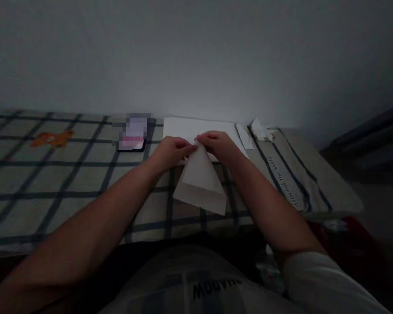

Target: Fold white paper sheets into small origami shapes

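Between my hands a folded sheet of paper [203, 176] tapers to a point at the top and flares out wide below. My left hand [173, 150] pinches it near the tip from the left. From the other side my right hand [220, 146] grips the same tip between thumb and fingers. Behind it lies a stack of flat white paper [193, 126], partly covered by my hands. The fold's lower edge hangs toward me over the checked cloth.
A checked cloth [68, 187] covers the surface, which meets a plain wall. To the left are a phone with a blurred screen [136, 133] and an orange cutout figure [53, 138]. Paper scraps [261, 130] and a narrow strip [244, 135] lie at the right.
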The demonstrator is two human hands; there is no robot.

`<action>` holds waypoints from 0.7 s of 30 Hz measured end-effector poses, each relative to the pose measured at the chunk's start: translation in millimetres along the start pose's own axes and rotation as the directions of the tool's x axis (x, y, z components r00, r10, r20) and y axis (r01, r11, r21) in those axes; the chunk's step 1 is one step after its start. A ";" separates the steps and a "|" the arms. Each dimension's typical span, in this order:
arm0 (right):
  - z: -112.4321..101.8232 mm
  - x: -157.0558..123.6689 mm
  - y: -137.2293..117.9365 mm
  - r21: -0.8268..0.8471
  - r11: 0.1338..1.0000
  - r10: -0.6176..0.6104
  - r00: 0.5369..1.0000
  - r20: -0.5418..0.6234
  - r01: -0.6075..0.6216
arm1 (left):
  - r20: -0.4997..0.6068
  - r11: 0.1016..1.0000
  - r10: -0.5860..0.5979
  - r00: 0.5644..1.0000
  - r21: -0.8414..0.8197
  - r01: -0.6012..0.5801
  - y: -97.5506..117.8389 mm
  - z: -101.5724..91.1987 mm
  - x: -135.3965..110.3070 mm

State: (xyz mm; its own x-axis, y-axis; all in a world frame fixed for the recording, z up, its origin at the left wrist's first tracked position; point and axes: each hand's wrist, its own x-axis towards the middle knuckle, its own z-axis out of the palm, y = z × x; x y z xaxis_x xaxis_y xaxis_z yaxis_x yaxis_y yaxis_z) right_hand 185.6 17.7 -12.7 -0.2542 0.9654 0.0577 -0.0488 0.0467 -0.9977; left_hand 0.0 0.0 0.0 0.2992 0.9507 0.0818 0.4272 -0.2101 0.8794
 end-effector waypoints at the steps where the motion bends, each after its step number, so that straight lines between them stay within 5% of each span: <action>1: -0.2 -0.6 -0.4 0.006 1.000 0.010 1.000 0.002 -0.010 | -0.003 1.000 0.006 1.000 -0.009 -0.006 -1.1 0.3 0.2; 10: 2.0 -0.1 0.0 -0.013 0.999 0.046 0.998 -0.040 -0.047 | 0.013 0.998 0.019 1.000 -0.061 -0.018 -6.3 2.0 1.0; 21: -1.3 1.4 4.7 -0.254 0.957 -0.176 0.975 -0.132 0.139 | 0.086 0.997 -0.015 0.996 -0.081 0.022 -6.3 5.8 -2.1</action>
State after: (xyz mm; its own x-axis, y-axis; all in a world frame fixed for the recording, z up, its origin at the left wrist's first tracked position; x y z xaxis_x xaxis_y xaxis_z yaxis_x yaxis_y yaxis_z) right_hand 186.2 19.6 -17.4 -0.1122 0.9672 0.2277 0.1636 0.2440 -0.9559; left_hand 1.7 -2.0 -8.4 0.3650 0.9306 0.0278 0.3637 -0.1700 0.9159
